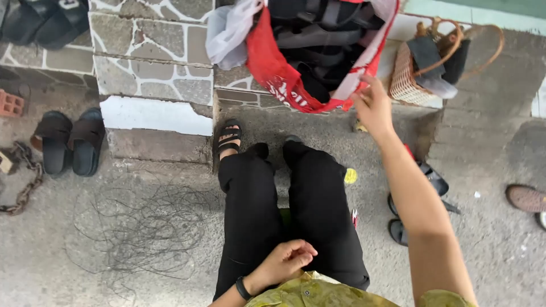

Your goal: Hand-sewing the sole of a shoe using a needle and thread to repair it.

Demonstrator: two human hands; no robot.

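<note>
Red bag (273, 68) of dark sandals open on the stone step, right hand (372, 105) fingers pinching its rim, woven basket (410, 79) just beside those fingers, left hand (287, 261) loosely curled on the lap, holding nothing, black slippers (68, 142) well apart.

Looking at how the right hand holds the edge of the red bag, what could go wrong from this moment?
1. The right hand grips only the rim of the red bag, which sits on the stone step; a pull might tip it and spill the black sandals inside.
2. The tangled wire on the ground lies near the feet and might snag a sandal.
</note>
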